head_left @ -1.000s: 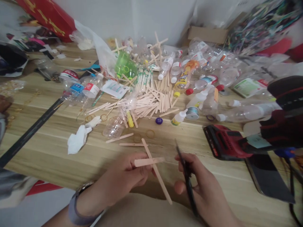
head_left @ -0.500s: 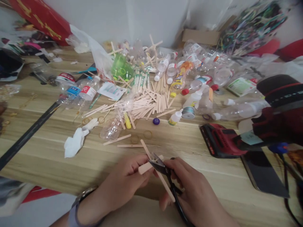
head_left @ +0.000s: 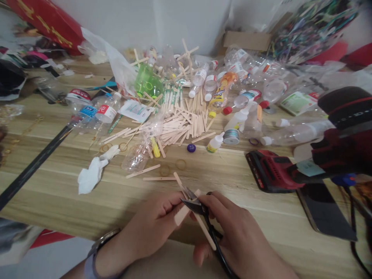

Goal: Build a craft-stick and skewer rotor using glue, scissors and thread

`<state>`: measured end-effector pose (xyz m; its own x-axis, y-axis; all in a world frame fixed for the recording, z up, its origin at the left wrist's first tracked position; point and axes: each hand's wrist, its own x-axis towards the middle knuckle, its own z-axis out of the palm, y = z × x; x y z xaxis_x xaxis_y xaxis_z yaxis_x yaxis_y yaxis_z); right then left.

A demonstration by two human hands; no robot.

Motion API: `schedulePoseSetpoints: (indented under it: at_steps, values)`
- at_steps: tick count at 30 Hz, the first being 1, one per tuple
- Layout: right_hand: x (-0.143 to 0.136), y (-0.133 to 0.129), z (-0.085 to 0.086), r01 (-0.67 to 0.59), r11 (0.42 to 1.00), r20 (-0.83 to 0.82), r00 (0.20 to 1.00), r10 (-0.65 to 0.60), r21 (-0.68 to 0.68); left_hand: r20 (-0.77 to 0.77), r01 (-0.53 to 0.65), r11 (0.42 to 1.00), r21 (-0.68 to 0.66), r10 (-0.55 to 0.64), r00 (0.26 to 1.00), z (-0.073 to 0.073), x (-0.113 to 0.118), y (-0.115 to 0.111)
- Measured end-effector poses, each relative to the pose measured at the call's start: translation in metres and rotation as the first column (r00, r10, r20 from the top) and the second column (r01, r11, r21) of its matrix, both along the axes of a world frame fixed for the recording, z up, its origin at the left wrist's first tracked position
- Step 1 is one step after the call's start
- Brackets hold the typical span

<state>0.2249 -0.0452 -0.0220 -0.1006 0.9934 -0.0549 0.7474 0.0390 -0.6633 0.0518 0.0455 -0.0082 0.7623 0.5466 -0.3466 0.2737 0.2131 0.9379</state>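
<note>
My left hand (head_left: 158,221) pinches crossed wooden craft sticks (head_left: 207,231) near where they meet. My right hand (head_left: 232,224) is wrapped round a pair of black-handled scissors (head_left: 200,206), whose blades lie at the crossing of the sticks. One stick slants from upper left to lower right beneath the scissors; a shorter-looking one points toward me. What exactly lies between the blades is too small to make out. Just beyond my hands, two loose craft sticks (head_left: 159,178) and thin rubber bands (head_left: 180,164) rest on the wooden table (head_left: 122,201).
A heap of craft sticks (head_left: 177,130) covers the table's middle, with a plastic bottle (head_left: 136,155) beside it. A glue bottle (head_left: 215,142) stands near a purple cap (head_left: 191,148). At right are a red power drill (head_left: 270,170) and a phone (head_left: 327,211); white tissue (head_left: 91,176) lies left.
The shorter stick has turned slightly, its near end tipping down and right. The scissors stay at the crossing, their blades a little closer together. My hands have barely moved.
</note>
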Motion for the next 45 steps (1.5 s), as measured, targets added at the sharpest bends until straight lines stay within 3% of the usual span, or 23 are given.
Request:
schedulePoseSetpoints:
  at_steps: [11,26,45]
  values:
    - [0.0007,-0.0015,-0.0071,-0.052,0.998,0.1,0.993,0.056,-0.04,-0.051,0.038,0.992,0.122,-0.032,0.998,-0.0022,0.0032,0.0029]
    - [-0.0006,-0.001,-0.0086,-0.041,0.983,0.143,0.987,0.068,-0.179,-0.091,0.017,1.0,-0.007,-0.018,0.996,-0.0073,0.007,0.001]
    - [-0.0013,-0.0042,-0.0103,-0.022,0.986,0.131,0.99,0.044,-0.166,-0.064,0.005,0.991,-0.132,-0.013,0.998,-0.0078,0.0082,-0.0017]
